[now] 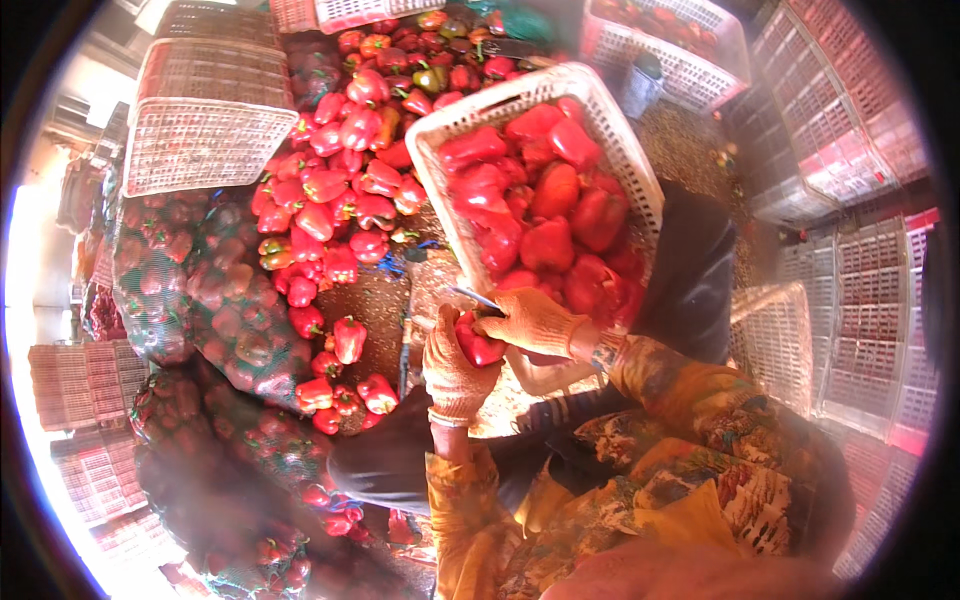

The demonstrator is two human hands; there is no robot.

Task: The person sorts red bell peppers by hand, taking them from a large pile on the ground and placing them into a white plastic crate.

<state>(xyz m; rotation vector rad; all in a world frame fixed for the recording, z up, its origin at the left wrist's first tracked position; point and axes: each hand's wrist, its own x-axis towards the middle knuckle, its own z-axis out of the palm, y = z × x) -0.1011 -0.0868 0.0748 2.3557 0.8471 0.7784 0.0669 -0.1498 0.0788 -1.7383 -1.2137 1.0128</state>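
1. At the centre of the head view: left hand (457, 372), orange-gloved, fingers curled closed around a red pepper (477, 342). I log the pepper between both hands, before the person's lap, near the crate's lower left corner.
2. Right hand (535, 322), similarly gloved: fingers bent shut on a slim metal tool (470, 294), which I take for a knife. It points left, over the pepper's upper end; whether its edge touches flesh, I cannot tell.
3. White crate (628, 150): just beyond the hands, loaded with red peppers, few stems showing.
4. Loose pile of peppers (335, 195): left of the crate, many with green stems. Net sacks (245, 325) of peppers lie farther left.
5. Step in hand, by my reading: trimming the stem end of one pepper.
6. Next move, I judge, calls for a steady left grip, a short controlled cut, and left fingertips clear of the blade.
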